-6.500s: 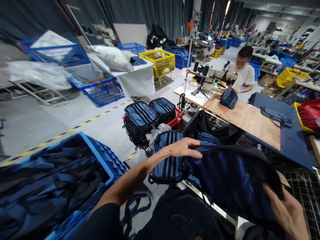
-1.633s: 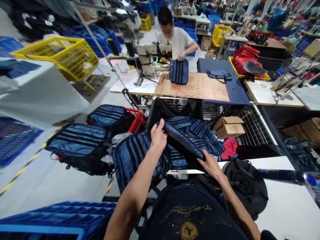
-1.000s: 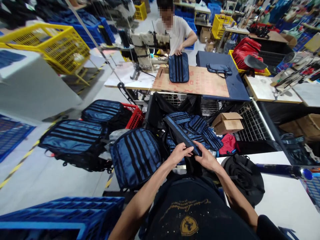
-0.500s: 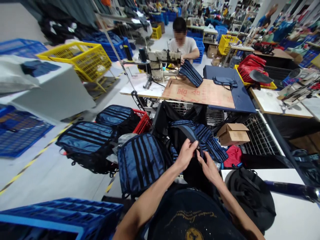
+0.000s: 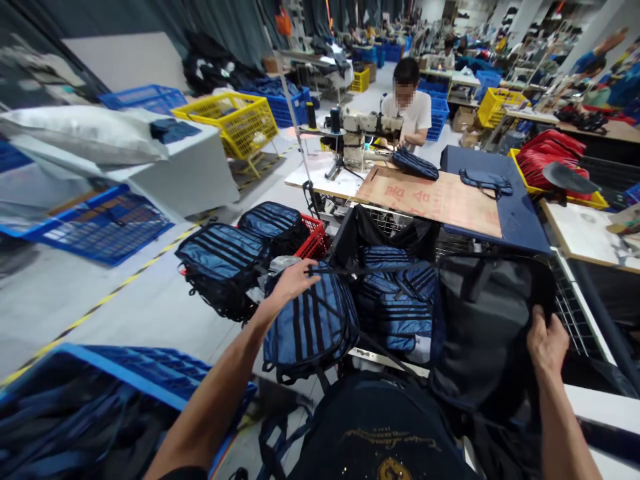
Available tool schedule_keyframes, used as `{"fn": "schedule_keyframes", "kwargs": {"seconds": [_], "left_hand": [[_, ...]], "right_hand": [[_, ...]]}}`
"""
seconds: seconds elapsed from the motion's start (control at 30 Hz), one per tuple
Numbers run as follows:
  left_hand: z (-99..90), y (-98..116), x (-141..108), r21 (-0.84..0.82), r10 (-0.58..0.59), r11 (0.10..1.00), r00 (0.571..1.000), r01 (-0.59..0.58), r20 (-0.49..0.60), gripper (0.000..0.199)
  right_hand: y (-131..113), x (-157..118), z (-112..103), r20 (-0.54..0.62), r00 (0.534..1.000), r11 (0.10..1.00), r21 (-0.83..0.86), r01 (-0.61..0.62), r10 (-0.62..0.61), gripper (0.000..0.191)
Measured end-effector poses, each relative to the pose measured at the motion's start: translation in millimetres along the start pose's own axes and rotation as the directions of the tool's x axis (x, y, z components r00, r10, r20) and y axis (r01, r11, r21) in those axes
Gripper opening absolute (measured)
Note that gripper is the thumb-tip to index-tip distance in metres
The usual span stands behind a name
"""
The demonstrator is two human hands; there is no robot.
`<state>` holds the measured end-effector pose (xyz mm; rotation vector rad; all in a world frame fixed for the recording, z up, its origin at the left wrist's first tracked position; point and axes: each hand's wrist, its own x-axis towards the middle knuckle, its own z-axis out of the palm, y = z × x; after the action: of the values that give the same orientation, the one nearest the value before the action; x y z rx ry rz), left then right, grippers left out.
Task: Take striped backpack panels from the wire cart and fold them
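My left hand (image 5: 295, 283) is closed on a thin black strap (image 5: 373, 270), pulled out to the left above a blue backpack with black stripes (image 5: 307, 320). The strap runs across to a large black bag (image 5: 483, 327), whose flat, dark face is toward me. At that bag's right edge, my right hand (image 5: 547, 343) grips the fabric, its thumb on the near face and some fingers hidden. Between my hands, several blue striped pieces (image 5: 400, 293) lie in a black-lined bin (image 5: 350, 230).
Two more striped backpacks (image 5: 220, 250) lie by a red crate (image 5: 314, 235) on the left. A blue crate (image 5: 170, 373) holding dark bags stands at lower left. Across the bin, a co-worker (image 5: 415, 110) sits at a sewing machine (image 5: 367, 127) with brown cardboard (image 5: 430, 200) on the table.
My hands have moved far apart: the left to the left with the strap, the right to the right with the black bag, now spread open to view. The camera view has turned left.
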<state>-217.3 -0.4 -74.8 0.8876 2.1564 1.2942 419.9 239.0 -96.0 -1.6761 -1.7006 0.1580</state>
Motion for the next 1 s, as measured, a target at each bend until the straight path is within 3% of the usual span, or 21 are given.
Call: {"fn": "schedule_keyframes", "kwargs": {"seconds": [0.07, 0.13, 0.17, 0.23, 0.3, 0.4, 0.5, 0.57, 0.63, 0.7, 0.73, 0.77, 0.8, 0.87, 0.9, 0.93, 0.97, 1.0], "left_hand": [[32.3, 5.3, -17.2, 0.057, 0.101, 0.993, 0.991, -0.107, 0.086, 0.057], [80.3, 23.8, -44.1, 0.011, 0.196, 0.979, 0.965, -0.201, 0.175, 0.063], [105.4, 36.8, -58.7, -0.096, 0.212, 0.976, 0.949, -0.194, 0.234, 0.06], [149.8, 67.0, -85.5, -0.337, 0.203, 0.94, 0.888, -0.059, 0.411, 0.063], [180.6, 97.3, -104.2, -0.511, 0.233, 0.858, 0.85, 0.049, 0.473, 0.066], [201.6, 127.0, -117.4, -0.53, 0.213, 0.847, 0.889, 0.039, 0.405, 0.051], [209.0, 129.9, -123.7, -0.415, 0.181, 0.91, 0.908, -0.009, 0.377, 0.034], [212.4, 124.1, -129.1, -0.346, 0.21, 0.937, 0.873, -0.051, 0.44, 0.038], [213.4, 120.9, -136.5, -0.28, 0.255, 0.953, 0.808, -0.117, 0.53, 0.045], [209.2, 124.2, -145.6, -0.245, 0.319, 0.947, 0.701, -0.208, 0.639, 0.046], [204.5, 128.1, -150.3, -0.251, 0.358, 0.933, 0.622, -0.257, 0.697, 0.043], [198.1, 132.9, -154.7, -0.268, 0.401, 0.912, 0.535, -0.311, 0.744, 0.04], [190.1, 137.8, -158.1, -0.289, 0.442, 0.883, 0.451, -0.37, 0.775, 0.035], [170.4, 145.0, -160.5, -0.324, 0.513, 0.812, 0.328, -0.485, 0.793, 0.025], [159.4, 146.2, -158.6, -0.323, 0.542, 0.776, 0.31, -0.541, 0.781, 0.021], [148.3, 145.2, -154.5, -0.297, 0.563, 0.748, 0.33, -0.594, 0.758, 0.019], [137.4, 142.3, -148.4, -0.247, 0.573, 0.732, 0.379, -0.635, 0.727, 0.018], [127.1, 137.4, -140.7, -0.181, 0.574, 0.729, 0.445, -0.66, 0.687, 0.018]], "right_hand": [[-33.8, -19.7, 6.4, -0.05, 0.996, 0.994, 0.089, -0.07, 0.075, 0.061], [-77.8, -48.2, 19.3, -0.045, 0.994, 0.977, 0.193, -0.085, 0.095, 0.056], [-98.9, -65.0, 27.4, -0.025, 0.997, 0.972, 0.227, -0.067, 0.074, 0.054], [-131.8, -103.8, 45.4, 0.033, 0.999, 0.968, 0.25, -0.003, -0.005, 0.049], [-148.4, -147.5, 63.4, 0.117, 0.977, 0.942, 0.306, 0.137, -0.18, 0.041], [-146.6, -208.3, 82.5, 0.268, 0.887, 0.869, 0.434, 0.238, -0.377, 0.039], [-131.4, -237.1, 84.7, 0.476, 0.803, 0.873, 0.476, 0.108, -0.359, 0.041], [-122.3, -228.5, 76.1, 0.546, 0.753, 0.862, 0.505, 0.052, -0.366, 0.049], [-116.6, -198.1, 61.6, 0.484, 0.78, 0.844, 0.526, 0.104, -0.397, 0.055], [-114.3, -153.2, 44.2, 0.334, 0.835, 0.836, 0.492, 0.241, -0.437, 0.059], [-114.1, -128.9, 35.4, 0.27, 0.834, 0.822, 0.468, 0.323, -0.482, 0.062], [-114.2, -105.6, 26.8, 0.255, 0.796, 0.795, 0.453, 0.403, -0.548, 0.067], [-114.4, -84.9, 18.5, 0.287, 0.726, 0.756, 0.451, 0.473, -0.625, 0.068], [-115.2, -55.5, 3.1, 0.443, 0.544, 0.701, 0.482, 0.525, -0.712, 0.061], [-115.9, -48.0, -4.2, 0.526, 0.471, 0.705, 0.491, 0.511, -0.708, 0.055], [-117.1, -45.3, -11.2, 0.589, 0.436, 0.729, 0.483, 0.485, -0.681, 0.052], [-119.1, -46.5, -17.8, 0.615, 0.462, 0.766, 0.447, 0.463, -0.638, 0.051], [-121.9, -50.8, -23.8, 0.613, 0.522, 0.803, 0.401, 0.441, -0.593, 0.053]]}}
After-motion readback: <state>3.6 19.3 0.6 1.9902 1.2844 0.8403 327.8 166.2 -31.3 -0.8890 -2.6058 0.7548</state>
